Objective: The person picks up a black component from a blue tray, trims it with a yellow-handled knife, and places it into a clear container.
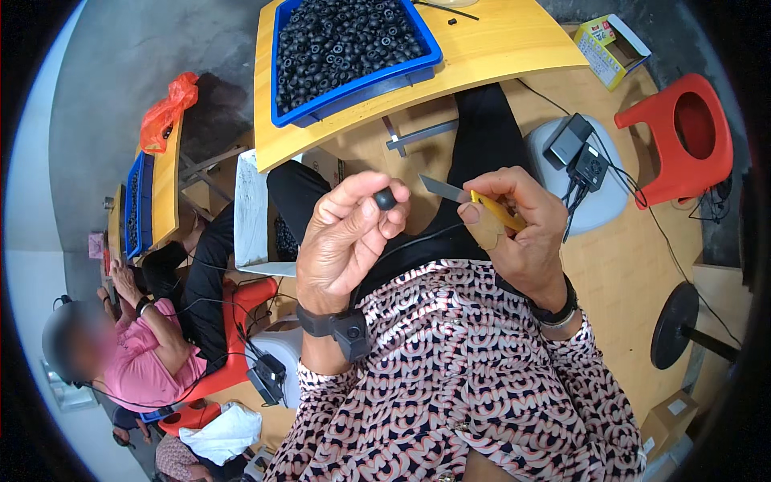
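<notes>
Between the thumb and fingers of my left hand point(347, 233) is a small, round black rubber part point(385, 198). My right hand point(522, 225) grips a yellow utility knife point(499, 212), its thumb apparently wrapped with tape. The knife's bare blade point(442, 188) points left toward the black part, with a gap between them. Both hands are above my lap, short of the table. On the table, a blue tray point(357, 91) is heaped with black rubber parts point(345, 44) of the same sort.
The wooden table point(498, 48) spans the top. A white box point(255, 210) with black parts stands by my leg. At right are a grey stool point(598, 201) bearing black devices, cables, and a red stool point(683, 140). A person in pink point(152, 353) sits at left.
</notes>
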A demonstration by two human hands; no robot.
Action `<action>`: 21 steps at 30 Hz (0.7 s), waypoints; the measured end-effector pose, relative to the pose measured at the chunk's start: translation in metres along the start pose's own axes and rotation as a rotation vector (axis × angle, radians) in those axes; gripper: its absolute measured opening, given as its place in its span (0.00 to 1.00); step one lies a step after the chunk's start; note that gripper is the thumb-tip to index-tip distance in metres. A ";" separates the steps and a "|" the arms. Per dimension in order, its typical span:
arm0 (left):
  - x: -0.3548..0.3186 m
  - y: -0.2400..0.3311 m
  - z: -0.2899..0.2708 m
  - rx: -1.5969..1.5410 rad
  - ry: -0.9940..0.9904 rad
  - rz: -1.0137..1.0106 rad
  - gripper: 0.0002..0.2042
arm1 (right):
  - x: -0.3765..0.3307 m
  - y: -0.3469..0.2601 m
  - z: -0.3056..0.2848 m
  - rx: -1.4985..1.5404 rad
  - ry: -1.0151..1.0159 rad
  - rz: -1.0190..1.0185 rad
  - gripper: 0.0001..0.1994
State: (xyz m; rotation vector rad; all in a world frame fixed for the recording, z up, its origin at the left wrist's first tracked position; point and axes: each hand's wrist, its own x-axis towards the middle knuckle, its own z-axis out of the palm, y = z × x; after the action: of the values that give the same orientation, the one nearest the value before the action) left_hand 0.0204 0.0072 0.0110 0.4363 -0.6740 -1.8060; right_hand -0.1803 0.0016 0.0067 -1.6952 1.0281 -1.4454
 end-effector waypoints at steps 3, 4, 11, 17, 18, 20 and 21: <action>0.004 0.002 -0.003 -0.027 -0.058 -0.069 0.13 | 0.000 -0.002 0.000 0.018 -0.004 -0.015 0.10; 0.004 0.000 -0.004 -0.026 -0.056 -0.070 0.13 | 0.000 -0.004 0.001 0.019 -0.004 -0.014 0.10; 0.003 -0.011 -0.004 -0.066 -0.018 -0.056 0.12 | -0.006 -0.005 0.009 -0.039 -0.046 -0.214 0.14; 0.003 -0.013 -0.004 -0.129 -0.070 -0.096 0.14 | -0.003 0.001 0.016 -0.092 -0.006 -0.406 0.15; 0.003 -0.014 -0.002 -0.126 -0.069 -0.092 0.15 | -0.002 0.001 0.015 -0.111 -0.004 -0.408 0.15; 0.004 -0.014 -0.001 -0.131 -0.075 -0.108 0.16 | -0.003 0.001 0.015 -0.131 -0.001 -0.410 0.15; 0.005 -0.015 0.000 -0.136 -0.082 -0.123 0.16 | -0.004 0.001 0.016 -0.114 0.001 -0.389 0.15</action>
State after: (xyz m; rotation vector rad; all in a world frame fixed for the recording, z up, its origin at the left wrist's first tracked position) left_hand 0.0082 0.0062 0.0014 0.3198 -0.5866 -1.9813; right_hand -0.1650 0.0044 0.0011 -2.0619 0.8233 -1.6517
